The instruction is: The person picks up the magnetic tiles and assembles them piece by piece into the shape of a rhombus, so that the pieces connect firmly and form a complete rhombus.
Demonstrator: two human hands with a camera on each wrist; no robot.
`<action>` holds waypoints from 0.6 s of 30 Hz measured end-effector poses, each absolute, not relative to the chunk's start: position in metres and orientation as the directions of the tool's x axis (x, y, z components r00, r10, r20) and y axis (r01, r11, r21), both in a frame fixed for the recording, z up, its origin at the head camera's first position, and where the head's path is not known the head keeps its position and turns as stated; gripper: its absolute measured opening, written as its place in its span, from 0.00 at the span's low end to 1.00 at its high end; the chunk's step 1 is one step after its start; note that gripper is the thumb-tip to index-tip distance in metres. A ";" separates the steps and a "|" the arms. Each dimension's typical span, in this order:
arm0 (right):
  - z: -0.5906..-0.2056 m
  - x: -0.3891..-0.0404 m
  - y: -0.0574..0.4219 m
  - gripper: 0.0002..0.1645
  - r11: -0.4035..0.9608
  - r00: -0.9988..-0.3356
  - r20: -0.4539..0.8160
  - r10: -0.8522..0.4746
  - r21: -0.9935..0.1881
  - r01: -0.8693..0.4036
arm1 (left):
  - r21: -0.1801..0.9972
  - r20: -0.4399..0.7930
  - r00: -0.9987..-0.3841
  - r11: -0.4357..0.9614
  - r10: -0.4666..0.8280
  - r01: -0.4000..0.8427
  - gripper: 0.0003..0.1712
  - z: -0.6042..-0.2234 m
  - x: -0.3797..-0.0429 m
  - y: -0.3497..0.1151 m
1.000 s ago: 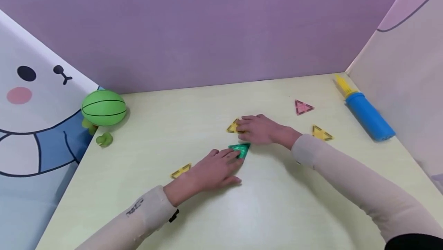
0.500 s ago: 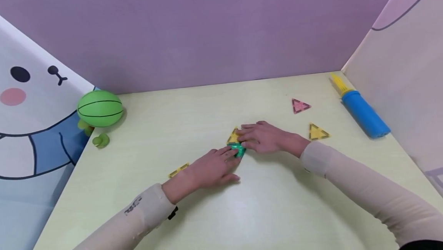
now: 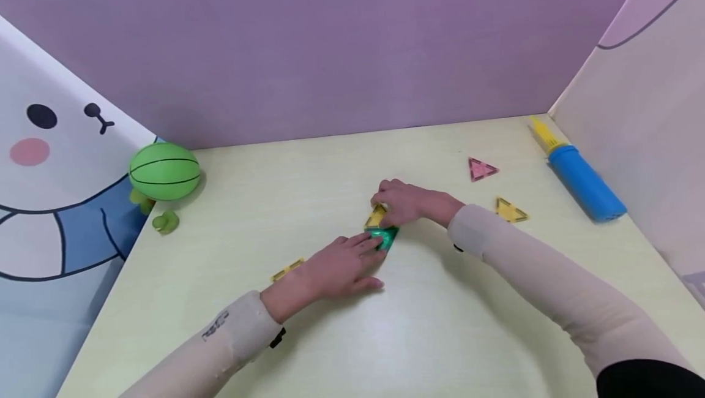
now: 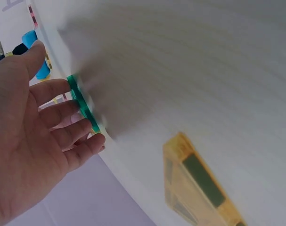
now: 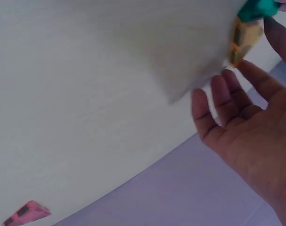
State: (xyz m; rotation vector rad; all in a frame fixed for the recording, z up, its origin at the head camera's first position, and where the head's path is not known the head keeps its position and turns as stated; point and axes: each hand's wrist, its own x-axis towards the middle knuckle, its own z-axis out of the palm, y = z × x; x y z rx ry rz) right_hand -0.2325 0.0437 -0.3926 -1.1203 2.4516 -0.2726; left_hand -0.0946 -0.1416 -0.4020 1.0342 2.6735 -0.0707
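Observation:
In the head view my left hand lies palm down, its fingers extended onto a green triangular magnetic tile flat on the table. The left wrist view shows those fingertips on the edge of the green tile. My right hand pinches a yellow triangular magnetic tile between thumb and index finger, its base against the green tile's far edge. In the right wrist view, index finger and thumb sit at opposite ends of this yellow tile. Fingers partly cover both tiles.
Another yellow triangle lies beside my left wrist. To the right are a further yellow triangle and a pink one. A blue pump lies far right; a green ball and small green toy sit left.
The yellow tile came nearer until its base met the green tile. My right hand went from flat fingers on it to a thumb-and-finger pinch. The left hand stayed on the green tile.

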 end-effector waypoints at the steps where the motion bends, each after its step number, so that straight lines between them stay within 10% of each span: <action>1: -0.391 -0.234 0.042 0.32 0.663 -0.582 -0.319 -0.748 -0.345 -0.664 | 0.051 -0.271 -0.708 0.744 0.652 0.666 0.38 -0.402 -0.095 -0.142; 18: -0.384 -0.238 0.037 0.31 0.705 -0.599 -0.376 -0.707 -0.434 -0.561 | 0.042 -0.272 -0.705 0.740 0.654 0.671 0.36 -0.403 -0.101 -0.144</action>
